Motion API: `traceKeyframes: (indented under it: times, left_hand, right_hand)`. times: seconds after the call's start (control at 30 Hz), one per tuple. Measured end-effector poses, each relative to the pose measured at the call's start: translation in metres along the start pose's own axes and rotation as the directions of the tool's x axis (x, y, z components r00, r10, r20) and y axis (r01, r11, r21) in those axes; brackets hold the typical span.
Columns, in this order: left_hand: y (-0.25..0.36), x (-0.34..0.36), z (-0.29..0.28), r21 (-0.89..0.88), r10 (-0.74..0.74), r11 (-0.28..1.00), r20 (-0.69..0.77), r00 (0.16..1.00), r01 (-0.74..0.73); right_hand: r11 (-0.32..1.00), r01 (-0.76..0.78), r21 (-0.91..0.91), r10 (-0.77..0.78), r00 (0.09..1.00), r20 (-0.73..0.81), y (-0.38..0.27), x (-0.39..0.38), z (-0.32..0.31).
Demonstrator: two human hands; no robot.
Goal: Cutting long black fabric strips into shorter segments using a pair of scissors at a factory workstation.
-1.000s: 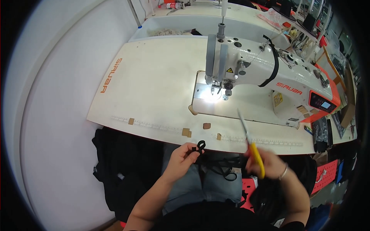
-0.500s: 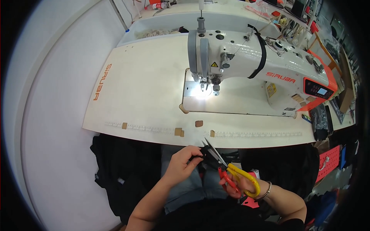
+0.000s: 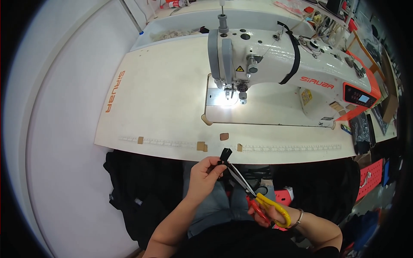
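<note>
My left hand (image 3: 204, 180) pinches a folded black strip (image 3: 226, 155) just beyond the sewing table's front edge, over my lap; a short end sticks up above my fingertips. My right hand (image 3: 288, 218) grips large scissors (image 3: 269, 202) by their red and yellow handles. The slim metal blades point up and left to the strip beside my left fingertips; whether they touch it I cannot tell. More narrow black strips (image 3: 258, 172) lie behind the scissors, partly hidden.
The white sewing table (image 3: 159, 99) carries a lit sewing machine (image 3: 275, 60) and small tape patches. A white wall (image 3: 69, 129) stands left, a trough (image 3: 180, 21) behind. Black fabric (image 3: 150, 193) hangs below the table; a red perforated panel (image 3: 369, 178) is at right.
My right hand has brought the scissors down and left, blades now at the strip. The strip's end in my left hand now stands higher, looking flattened rather than looped. The view has shifted slightly.
</note>
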State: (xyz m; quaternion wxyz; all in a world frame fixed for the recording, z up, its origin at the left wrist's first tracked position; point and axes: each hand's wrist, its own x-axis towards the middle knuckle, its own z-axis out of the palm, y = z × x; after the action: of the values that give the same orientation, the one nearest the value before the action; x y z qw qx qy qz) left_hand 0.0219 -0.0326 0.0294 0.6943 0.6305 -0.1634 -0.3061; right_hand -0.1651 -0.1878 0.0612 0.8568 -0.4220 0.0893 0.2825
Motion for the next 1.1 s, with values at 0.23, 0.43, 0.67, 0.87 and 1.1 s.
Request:
traceKeyframes:
  times: [0.23, 0.43, 0.67, 0.87, 1.1]
  left_hand:
    - [0.0, 0.001, 0.003, 0.086, 0.058, 0.995, -0.003, 0.998, -0.057]
    - [0.003, -0.001, 0.004, 0.21, 0.091, 0.973, 0.01, 0.996, -0.091]
    - [0.007, -0.001, 0.007, 0.445, 0.255, 0.855, 0.087, 0.963, -0.266]
    - [0.009, -0.002, 0.007, 0.444, 0.222, 0.864, 0.089, 0.971, -0.239]
    - [0.001, -0.001, 0.012, 0.308, 0.101, 0.946, 0.008, 0.995, -0.098]
  right_hand:
    - [1.0, -0.009, -0.012, 0.009, 0.999, -0.036, 0.0, 0.001, 0.0]
    - [1.0, 0.007, -0.025, -0.008, 0.999, -0.054, -0.001, -0.001, -0.001]
    - [0.996, 0.032, -0.086, -0.041, 0.993, -0.108, 0.0, 0.001, -0.005]
    - [0.975, 0.0, -0.221, -0.058, 0.965, -0.254, 0.0, 0.005, 0.001]
    - [0.831, -0.055, -0.553, -0.199, 0.9, -0.388, 0.013, 0.01, 0.001]
